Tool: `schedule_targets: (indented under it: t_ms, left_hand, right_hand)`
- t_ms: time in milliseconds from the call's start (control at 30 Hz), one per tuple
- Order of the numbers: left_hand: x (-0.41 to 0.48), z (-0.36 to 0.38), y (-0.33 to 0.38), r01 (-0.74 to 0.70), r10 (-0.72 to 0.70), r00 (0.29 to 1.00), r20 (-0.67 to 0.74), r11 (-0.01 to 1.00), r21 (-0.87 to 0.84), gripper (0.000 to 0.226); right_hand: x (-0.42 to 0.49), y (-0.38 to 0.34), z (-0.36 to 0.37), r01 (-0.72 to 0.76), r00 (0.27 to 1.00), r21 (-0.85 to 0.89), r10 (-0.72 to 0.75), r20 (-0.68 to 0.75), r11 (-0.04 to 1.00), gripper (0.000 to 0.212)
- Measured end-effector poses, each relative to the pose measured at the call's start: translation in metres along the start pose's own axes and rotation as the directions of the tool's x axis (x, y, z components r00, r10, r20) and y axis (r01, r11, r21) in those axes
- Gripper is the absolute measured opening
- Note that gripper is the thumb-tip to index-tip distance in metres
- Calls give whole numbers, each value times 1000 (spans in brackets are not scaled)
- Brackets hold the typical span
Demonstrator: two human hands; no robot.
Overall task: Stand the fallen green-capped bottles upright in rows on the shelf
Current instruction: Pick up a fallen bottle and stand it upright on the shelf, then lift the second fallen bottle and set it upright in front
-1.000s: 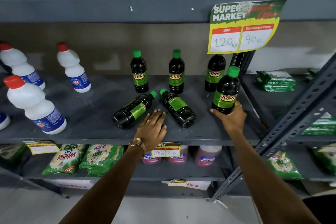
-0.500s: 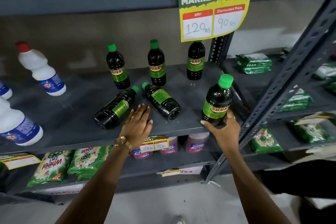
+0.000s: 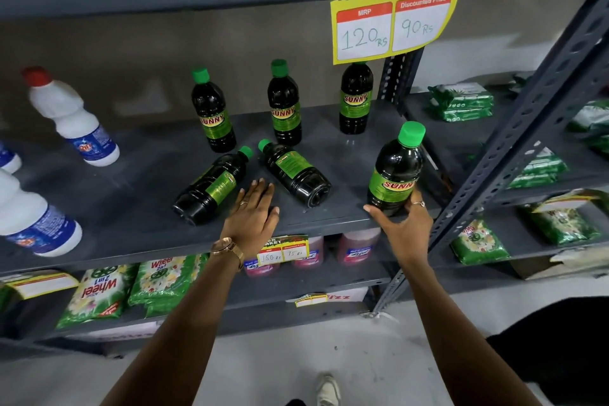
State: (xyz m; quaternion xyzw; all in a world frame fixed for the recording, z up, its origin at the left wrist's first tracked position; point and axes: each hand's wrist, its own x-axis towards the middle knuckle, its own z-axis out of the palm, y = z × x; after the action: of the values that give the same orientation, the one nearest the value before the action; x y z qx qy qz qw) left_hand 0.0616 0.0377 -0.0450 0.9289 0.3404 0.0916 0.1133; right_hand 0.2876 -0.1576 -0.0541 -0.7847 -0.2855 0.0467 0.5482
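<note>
Three dark green-capped bottles stand upright in a back row on the grey shelf (image 3: 138, 194): left (image 3: 212, 115), middle (image 3: 284, 109), right (image 3: 356, 99). Two more lie on their sides in front, caps pointing inward: one (image 3: 212, 188) on the left, one (image 3: 295, 173) on the right. My right hand (image 3: 403, 224) grips the base of another upright bottle (image 3: 397, 171) at the shelf's front right. My left hand (image 3: 252, 216) lies flat and open on the shelf between the two fallen bottles, holding nothing.
White red-capped bottles (image 3: 71, 115) stand at the shelf's left. A price sign (image 3: 392, 6) hangs from the shelf above, covering the back-right bottle's cap. A slanted metal upright (image 3: 514, 142) borders the right side. Green packets (image 3: 461, 102) lie beyond it; detergent bags (image 3: 99, 293) sit below.
The view has shifted down and closer. My right hand has brought its bottle toward the shelf's front right edge. My left hand stays flat between the fallen bottles.
</note>
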Motion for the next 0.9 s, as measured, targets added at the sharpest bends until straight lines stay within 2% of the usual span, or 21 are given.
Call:
schedule_targets:
  t_ms: [67, 133, 200, 233, 300, 367, 433, 467, 533, 600, 667, 700, 767, 833, 900]
  left_hand:
    - [0, -2, 2, 7, -7, 1000, -5, 1000, -19, 58]
    - [-2, -6, 3, 14, -13, 1000, 16, 998, -62, 57]
    - [-11, -15, 4, 16, -2, 998, 70, 980, -200, 60]
    - [-19, -22, 3, -21, 42, 997, 70, 962, -272, 61]
    - [-37, -42, -2, -203, 205, 979, -22, 941, -272, 58]
    - [-47, -64, -21, -344, 323, 934, -155, 930, -131, 54]
    - [-48, -84, -47, -318, 279, 919, -279, 943, -103, 50]
    - [-48, -93, -64, -258, 205, 924, -323, 957, -132, 48]
    - [-46, -102, -100, -91, 4, 931, -366, 971, -221, 44]
    - [-43, -98, -132, 80, -169, 937, -306, 956, -283, 44]
    - [-38, -89, -154, 198, -244, 960, -141, 940, -278, 49]
    - [-37, -84, -161, 218, -241, 968, -64, 942, -254, 52]
    - [-36, -75, -165, 196, -203, 979, -11, 958, -209, 57]
    - [-36, -71, -165, 193, -207, 977, -46, 957, -215, 58]
    - [-35, -69, -164, 201, -219, 973, -71, 959, -200, 58]
  right_hand:
    - [0, -3, 0, -13, 1000, 4, 13, 10, 1000, 89]
    - [-2, -7, 0, -42, 999, 42, 42, 1, 998, 107]
    - [-19, -15, 1, -100, 990, 127, 111, -84, 987, 120]
    - [-35, -20, 2, -92, 983, 146, 113, -144, 985, 115]
    - [-71, -34, 8, 62, 982, 76, -47, -184, 995, 92]
    - [-100, -55, 21, 233, 972, -38, -233, -6, 972, 73]
    - [-98, -84, 39, 333, 934, -102, -313, 172, 937, 67]
    - [-85, -100, 51, 339, 932, -126, -315, 178, 932, 68]
    - [-43, -131, 76, 274, 956, -233, -239, 168, 933, 75]
    - [9, -151, 94, 155, 948, -461, -1, 317, 874, 88]
    - [46, -159, 111, 99, 843, -626, 269, 465, 774, 99]
    - [56, -159, 117, 81, 788, -642, 345, 510, 763, 98]
    - [60, -154, 126, 17, 755, -610, 390, 528, 792, 74]
    - [56, -147, 130, -37, 779, -587, 391, 490, 809, 53]
    - [53, -137, 132, -58, 846, -544, 330, 418, 837, 57]
